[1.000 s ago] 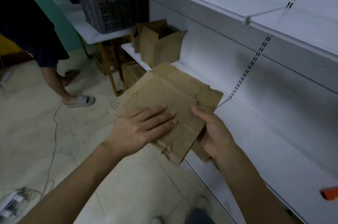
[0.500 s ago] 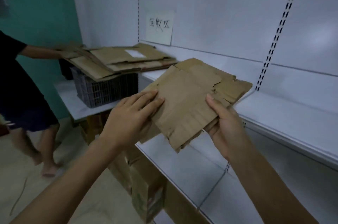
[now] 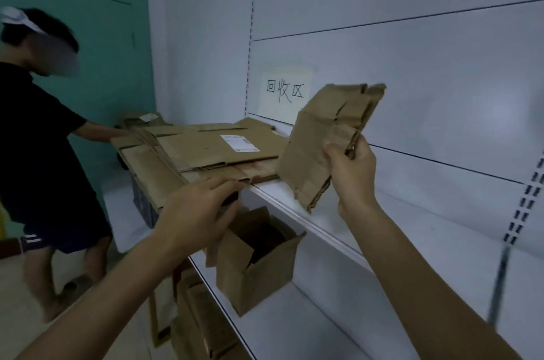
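Slip risk | my right hand (image 3: 353,174) pinches flattened carton (image 3: 321,139) by edge, weight left of grip | left hand (image 3: 197,209) at cardboard stack (image 3: 200,150), hold unclear

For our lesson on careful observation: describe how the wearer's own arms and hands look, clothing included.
Both are bare. The left hand and right hand have no gloves, and no rings show. The left forearm and right forearm are slim and uncovered to the frame's edge: no sleeves, watch, bracelet or markings in view.
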### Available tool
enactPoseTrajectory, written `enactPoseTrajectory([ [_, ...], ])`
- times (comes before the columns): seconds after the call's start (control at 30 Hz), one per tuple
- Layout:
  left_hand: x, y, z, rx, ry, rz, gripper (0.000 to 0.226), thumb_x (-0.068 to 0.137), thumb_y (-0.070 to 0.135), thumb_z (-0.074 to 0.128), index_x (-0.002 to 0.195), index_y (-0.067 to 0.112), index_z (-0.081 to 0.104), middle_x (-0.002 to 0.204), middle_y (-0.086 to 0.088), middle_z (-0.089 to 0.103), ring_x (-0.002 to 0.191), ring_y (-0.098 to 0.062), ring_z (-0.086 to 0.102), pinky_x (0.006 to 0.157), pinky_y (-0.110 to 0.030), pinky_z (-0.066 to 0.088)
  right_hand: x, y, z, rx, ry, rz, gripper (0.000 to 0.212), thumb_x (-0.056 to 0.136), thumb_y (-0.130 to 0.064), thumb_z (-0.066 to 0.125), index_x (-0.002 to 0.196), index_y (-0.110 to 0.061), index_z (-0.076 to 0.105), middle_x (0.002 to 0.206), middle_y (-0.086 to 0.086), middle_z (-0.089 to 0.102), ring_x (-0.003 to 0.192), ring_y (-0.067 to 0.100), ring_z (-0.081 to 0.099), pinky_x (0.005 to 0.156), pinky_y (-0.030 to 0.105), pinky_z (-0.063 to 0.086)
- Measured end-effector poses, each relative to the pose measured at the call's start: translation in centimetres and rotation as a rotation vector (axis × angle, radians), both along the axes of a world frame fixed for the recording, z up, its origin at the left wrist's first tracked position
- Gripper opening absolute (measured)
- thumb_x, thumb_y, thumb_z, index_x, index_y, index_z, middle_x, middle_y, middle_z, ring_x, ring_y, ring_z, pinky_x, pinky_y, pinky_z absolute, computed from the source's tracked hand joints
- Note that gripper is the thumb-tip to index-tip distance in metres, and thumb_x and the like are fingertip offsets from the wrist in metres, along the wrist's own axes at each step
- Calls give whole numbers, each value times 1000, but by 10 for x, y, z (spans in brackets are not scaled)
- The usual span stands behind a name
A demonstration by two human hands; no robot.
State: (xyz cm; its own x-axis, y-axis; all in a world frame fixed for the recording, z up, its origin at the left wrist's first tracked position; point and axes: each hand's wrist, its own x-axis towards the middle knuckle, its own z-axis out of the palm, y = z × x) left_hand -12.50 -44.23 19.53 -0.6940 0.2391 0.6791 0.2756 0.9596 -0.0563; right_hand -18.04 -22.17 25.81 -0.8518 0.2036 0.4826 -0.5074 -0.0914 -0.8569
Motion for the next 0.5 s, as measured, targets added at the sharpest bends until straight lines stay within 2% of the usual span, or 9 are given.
enactPoseTrajectory([
  [0.1, -19, -29, 2, 48, -32, 30, 46, 87, 50, 34, 111, 25, 65, 107, 5, 68, 92, -20, 63, 63, -34, 54, -36, -26, 8, 245, 120, -163, 23, 92, -15, 52, 110, -23, 63, 96, -10, 66, 92, 14, 62, 82, 35, 52],
  [0.2, -41, -53, 7, 86, -76, 3, 54, 85, 52, 30, 115, 23, 64, 111, 3, 67, 96, -22, 62, 67, -38, 54, -66, -59, 18, 487, 265, -285, 43, 92, -10, 46, 130, -27, 56, 108, -12, 64, 97, 12, 57, 77, 28, 44],
  [0.3, -56, -77, 16, 102, -74, -68, 51, 86, 51, 32, 116, 25, 64, 112, 5, 66, 97, -20, 62, 69, -39, 54, -100, -96, 22, 542, 321, -405, 53, 92, -5, 43, 136, -34, 50, 123, -7, 63, 105, 14, 58, 79, 24, 43],
  [0.4, -65, -103, 25, 114, -20, -126, 41, 89, 49, 39, 112, 27, 64, 111, 8, 67, 98, -16, 63, 71, -37, 55, -142, -131, 21, 578, 355, -521, 55, 91, -4, 44, 137, -34, 49, 120, -2, 64, 104, 22, 59, 84, 32, 45],
  [0.47, -71, -117, 30, 93, -23, -154, 40, 90, 51, 38, 113, 30, 64, 112, 11, 66, 101, -14, 62, 72, -38, 55, -175, -153, 16, 825, 331, -555, 52, 92, -13, 46, 138, -38, 45, 120, 4, 64, 106, 29, 58, 87, 37, 45],
  [0.5, -74, -124, 31, 66, -30, -166, 41, 90, 52, 36, 113, 31, 63, 112, 12, 66, 101, -13, 62, 72, -38, 55, -191, -164, 10, 1044, 253, -465, 46, 95, -24, 45, 139, -39, 43, 126, 7, 60, 111, 32, 56, 90, 39, 44],
])
